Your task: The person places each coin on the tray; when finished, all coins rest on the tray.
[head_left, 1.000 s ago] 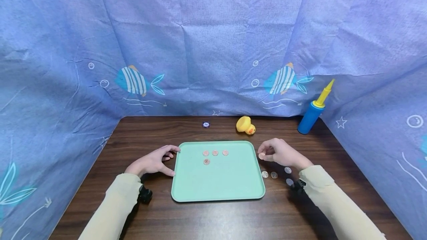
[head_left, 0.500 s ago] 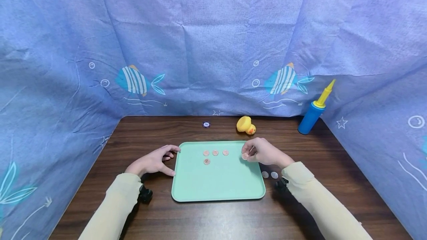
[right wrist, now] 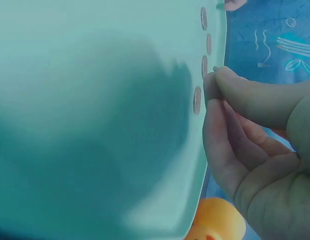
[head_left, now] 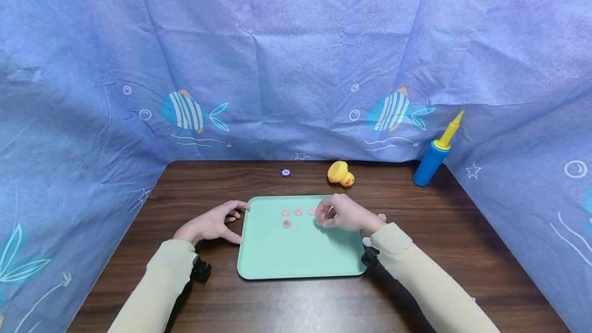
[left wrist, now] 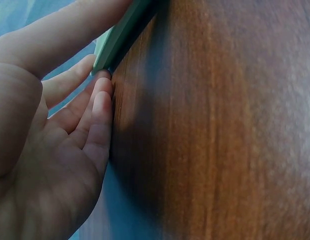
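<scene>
My right hand (head_left: pixel 349 213) is over the right part of a pale green tray (head_left: pixel 296 258), pinching a copper-coloured coin (head_left: pixel 320 219) between thumb and fingertips. In the right wrist view only a sliver of that coin (right wrist: pixel 216 69) shows. Several copper coins lie on the tray: a back row with a left coin (head_left: pixel 285 212), a middle coin (head_left: pixel 298 211) and a right coin (head_left: pixel 312 211), plus one coin (head_left: pixel 287 224) in front. At the tray's left edge rests my left hand (head_left: pixel 210 224), thumb and forefinger spread along the rim (left wrist: pixel 102 52), other fingers loosely bent.
Two silvery coins, a front coin (head_left: pixel 367 241) and a back coin (head_left: pixel 382 217), show beside my right sleeve on the wooden table (head_left: pixel 287 307). Behind the tray are a poker chip (head_left: pixel 285 172), a tipped rubber duck (head_left: pixel 340 173) and a blue hand pump (head_left: pixel 432 161).
My right hand has moved left with the copper coin, from beside the tray to over it, close to the back row. My left hand has stayed at the rim.
</scene>
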`<act>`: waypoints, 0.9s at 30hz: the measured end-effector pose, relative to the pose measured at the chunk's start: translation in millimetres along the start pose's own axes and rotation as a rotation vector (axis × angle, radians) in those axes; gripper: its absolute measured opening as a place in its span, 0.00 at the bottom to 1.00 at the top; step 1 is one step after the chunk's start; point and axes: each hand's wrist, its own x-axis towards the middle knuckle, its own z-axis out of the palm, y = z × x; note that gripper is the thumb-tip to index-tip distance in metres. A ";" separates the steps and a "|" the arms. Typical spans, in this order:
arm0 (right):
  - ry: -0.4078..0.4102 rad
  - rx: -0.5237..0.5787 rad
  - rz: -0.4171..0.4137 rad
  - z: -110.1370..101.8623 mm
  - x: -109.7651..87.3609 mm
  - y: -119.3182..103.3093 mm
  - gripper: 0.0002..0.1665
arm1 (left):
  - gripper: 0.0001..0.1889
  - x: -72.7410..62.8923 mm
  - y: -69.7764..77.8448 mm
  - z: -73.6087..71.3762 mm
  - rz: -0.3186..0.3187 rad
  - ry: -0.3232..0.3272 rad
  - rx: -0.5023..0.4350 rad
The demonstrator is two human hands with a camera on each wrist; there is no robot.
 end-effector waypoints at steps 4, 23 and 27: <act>-0.006 -0.021 -0.018 5.2 6.2 -4.5 0.10 | 0.47 -0.4 2.1 -0.4 0.000 0.002 -0.005; -0.059 -0.073 0.012 26.2 25.7 -14.5 0.09 | 0.47 -0.1 2.3 0.9 -0.002 0.007 -0.012; -0.042 -0.089 0.021 29.0 27.7 -16.9 0.07 | 0.47 -0.3 1.3 0.9 0.001 0.006 -0.011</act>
